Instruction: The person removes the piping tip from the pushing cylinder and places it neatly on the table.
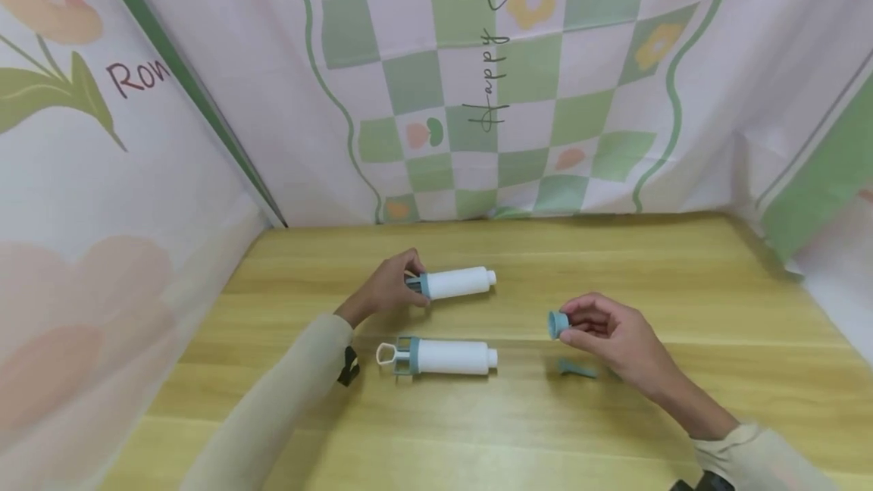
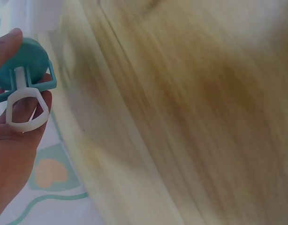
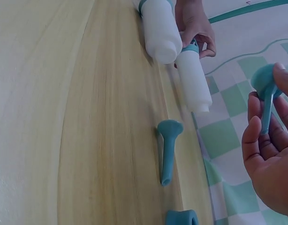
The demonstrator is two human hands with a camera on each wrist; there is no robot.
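Note:
My left hand [image 1: 390, 286] grips the teal collar end of the farther white syringe-like tube [image 1: 460, 283], thumb and fingers on opposite sides. A white loop handle [image 2: 26, 110] projects from that end in the left wrist view. Nearer to me, a matching white tube [image 1: 453, 357] with a teal collar and loop handle lies on the table. My right hand [image 1: 617, 333] pinches a teal funnel-shaped nozzle [image 3: 264, 82] with a thin stem, held above the table. Below this hand, another teal nozzle [image 3: 168, 150] with a wide head and longer stem lies on the wood.
The wooden table [image 1: 382, 438] meets a hanging cloth with green checks [image 1: 470, 127] at the back. More patterned cloth hangs at both sides. A short teal piece [image 3: 181, 217], cut off by the frame's lower edge, lies near the nozzle in the right wrist view.

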